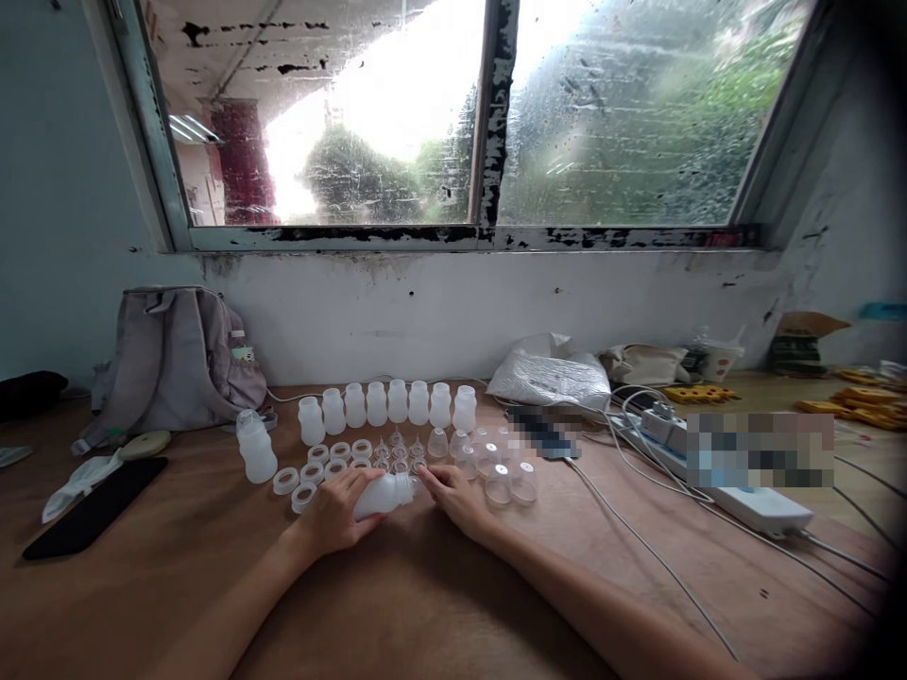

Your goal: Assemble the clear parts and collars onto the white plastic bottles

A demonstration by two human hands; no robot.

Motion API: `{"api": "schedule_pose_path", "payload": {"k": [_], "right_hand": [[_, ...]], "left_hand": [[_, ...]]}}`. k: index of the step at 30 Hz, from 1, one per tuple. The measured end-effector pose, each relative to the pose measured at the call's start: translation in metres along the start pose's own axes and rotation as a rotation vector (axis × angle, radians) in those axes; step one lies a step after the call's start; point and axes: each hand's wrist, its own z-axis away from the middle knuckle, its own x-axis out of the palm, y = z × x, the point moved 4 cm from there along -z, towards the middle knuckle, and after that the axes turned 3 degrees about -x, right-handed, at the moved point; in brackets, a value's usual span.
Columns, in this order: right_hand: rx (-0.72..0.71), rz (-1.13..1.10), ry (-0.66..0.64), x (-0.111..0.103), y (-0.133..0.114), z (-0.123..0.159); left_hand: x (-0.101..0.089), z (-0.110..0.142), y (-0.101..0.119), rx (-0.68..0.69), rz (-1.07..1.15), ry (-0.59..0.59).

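My left hand point(340, 510) is wrapped around a frosted baby bottle point(383, 498), tipped on its side with its threaded neck to the right. By that neck, my right hand point(457, 501) has its fingertips pinched together; what they hold is too small to make out. Just beyond the hands stand several clear bottle nipples point(397, 451). White collar rings point(312, 473) lie in rows left of them, and clear dome caps point(498, 486) sit to the right. A row of open frosted bottles point(377, 404) stands behind. One capped bottle point(256, 449) leans slightly at the left.
A grey backpack point(180, 354) rests against the wall at left, near a black pouch point(95, 508). On the right are a phone point(542, 433), a silver bag point(549, 373), and a white power strip point(758, 510) with trailing cables point(638, 548).
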Motion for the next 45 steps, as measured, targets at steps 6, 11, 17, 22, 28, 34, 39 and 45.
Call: {"api": "schedule_pose_path", "payload": {"k": [6,11,17,22,28,34,39,45], "right_hand": [[0.141,-0.145,-0.081,0.002,0.011,-0.001],[0.123,-0.388,-0.067,0.001,-0.008,0.002],[0.177,-0.394,-0.128,0.010,-0.014,0.008],[0.185,-0.310,-0.107,0.005,-0.020,0.009],[0.109,-0.391,-0.113,0.001,-0.037,0.006],[0.063,-0.512,-0.185,0.007,-0.047,0.011],[0.100,-0.553,-0.231,0.006,-0.047,0.010],[0.099,-0.452,-0.177,0.007,-0.041,0.013]], "left_hand": [[0.001,0.000,-0.002,-0.047,0.075,-0.038],[0.000,-0.003,-0.005,-0.206,0.251,-0.047],[0.007,-0.001,-0.004,-0.332,0.405,-0.102],[0.012,-0.003,0.001,-0.416,0.578,-0.132],[0.027,-0.001,0.007,-0.655,1.154,-0.246],[0.030,0.002,0.007,-0.791,1.545,-0.279],[0.033,0.007,0.006,-0.860,1.667,-0.370],[0.030,0.003,0.012,-0.687,1.523,-0.409]]}}
